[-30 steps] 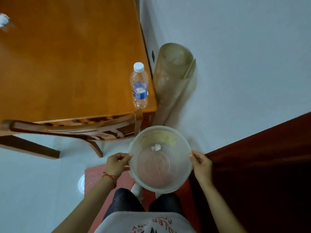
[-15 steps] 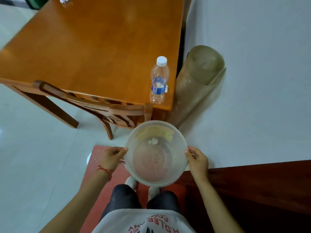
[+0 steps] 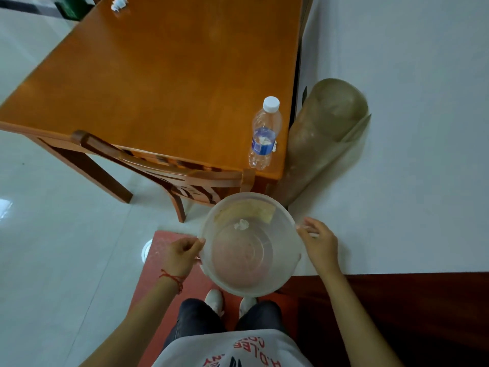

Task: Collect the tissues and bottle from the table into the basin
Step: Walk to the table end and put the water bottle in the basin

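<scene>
Partly legible, "H.D.LEE" is printed on the shirt [image 3: 232, 350]; the basin [image 3: 288, 263] rim is grasped by left hand [image 3: 182, 256] and right hand [image 3: 321, 246], below the blue-labelled bottle [image 3: 263, 136].

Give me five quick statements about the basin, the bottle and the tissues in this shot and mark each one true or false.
1. The bottle stands upright on the table, near its corner. True.
2. The basin rests on the table. False: both hands hold it in the air below the table edge, the left hand and right hand at opposite sides of its rim.
3. One crumpled tissue already lies inside the basin. True.
4. The bottle's cap is off. False: a white cap sits on it.
5. No tissue is left on the table. False: another tissue lies at the far end.
</scene>
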`<state>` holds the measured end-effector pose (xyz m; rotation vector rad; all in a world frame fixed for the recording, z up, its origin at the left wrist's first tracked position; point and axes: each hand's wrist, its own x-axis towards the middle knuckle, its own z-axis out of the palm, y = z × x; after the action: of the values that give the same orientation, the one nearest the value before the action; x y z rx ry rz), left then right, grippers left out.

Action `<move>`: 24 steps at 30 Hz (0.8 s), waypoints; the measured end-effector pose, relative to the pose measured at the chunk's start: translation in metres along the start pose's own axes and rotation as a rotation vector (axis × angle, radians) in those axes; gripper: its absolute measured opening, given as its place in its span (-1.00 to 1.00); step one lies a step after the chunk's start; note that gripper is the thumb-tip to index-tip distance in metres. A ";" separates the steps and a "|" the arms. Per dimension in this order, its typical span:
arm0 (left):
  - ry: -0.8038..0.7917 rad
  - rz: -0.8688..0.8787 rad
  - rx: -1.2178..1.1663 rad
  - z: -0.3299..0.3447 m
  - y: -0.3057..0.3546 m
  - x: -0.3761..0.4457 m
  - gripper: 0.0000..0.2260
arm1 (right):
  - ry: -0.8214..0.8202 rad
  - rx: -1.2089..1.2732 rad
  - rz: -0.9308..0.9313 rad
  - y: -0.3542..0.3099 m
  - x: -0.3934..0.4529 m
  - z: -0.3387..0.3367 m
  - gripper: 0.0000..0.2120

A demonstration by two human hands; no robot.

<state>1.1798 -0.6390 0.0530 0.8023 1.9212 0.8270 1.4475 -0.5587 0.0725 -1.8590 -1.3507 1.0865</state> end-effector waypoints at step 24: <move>0.040 -0.017 -0.050 -0.006 -0.002 -0.004 -0.80 | -0.058 0.076 -0.341 -0.170 0.111 0.057 -0.39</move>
<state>1.1762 -0.6448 0.0557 0.7438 1.9319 0.8832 1.3350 -0.4004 0.1547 -1.4842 -1.5671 1.0024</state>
